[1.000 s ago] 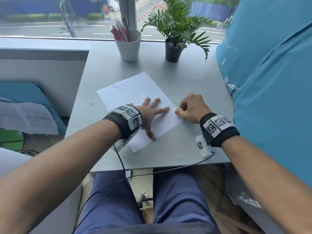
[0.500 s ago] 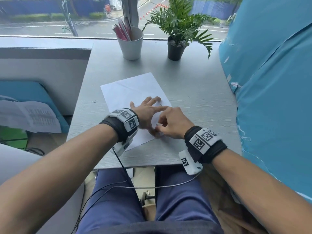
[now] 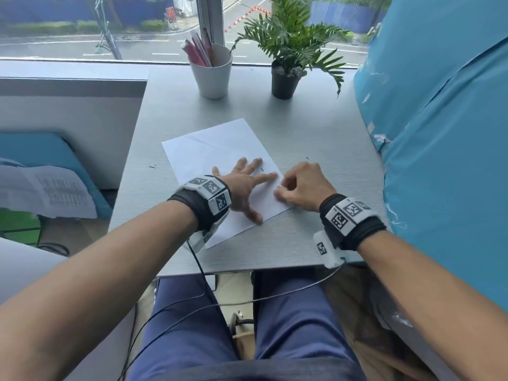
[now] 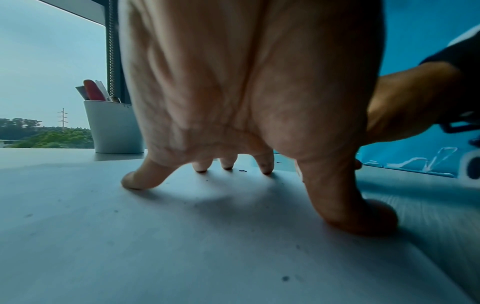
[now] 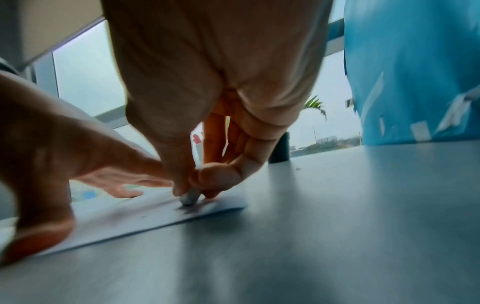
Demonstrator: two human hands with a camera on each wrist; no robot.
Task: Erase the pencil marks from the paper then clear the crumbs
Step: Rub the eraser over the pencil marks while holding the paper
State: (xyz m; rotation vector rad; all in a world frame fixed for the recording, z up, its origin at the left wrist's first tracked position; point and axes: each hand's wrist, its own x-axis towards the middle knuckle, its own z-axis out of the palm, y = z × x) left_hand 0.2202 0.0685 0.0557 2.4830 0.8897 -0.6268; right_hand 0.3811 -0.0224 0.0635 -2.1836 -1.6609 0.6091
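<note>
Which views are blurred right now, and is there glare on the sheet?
Head view: sharp, even daylight from the window, no glare on the white paper sheet. Left wrist view: the spread left hand is soft up close and casts a soft shadow on the sheet; crumbs stay readable. Right wrist view: smeared throughout; the small grey eraser pinched by the right hand is soft.

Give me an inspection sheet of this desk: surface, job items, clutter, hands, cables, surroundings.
Surface: grey desk, dark crumbs scattered on it.
Job's things: white paper lying flat and askew; eraser tip down on the paper's right edge.
Clutter: white cup of pens, potted plant at the window.
Grippers: left hand spread, pressing the paper; right hand pinches the eraser.
Cables: black wires hanging from both wristbands over the lap.
Surroundings: window to a street, blue sheeting on the right.
</note>
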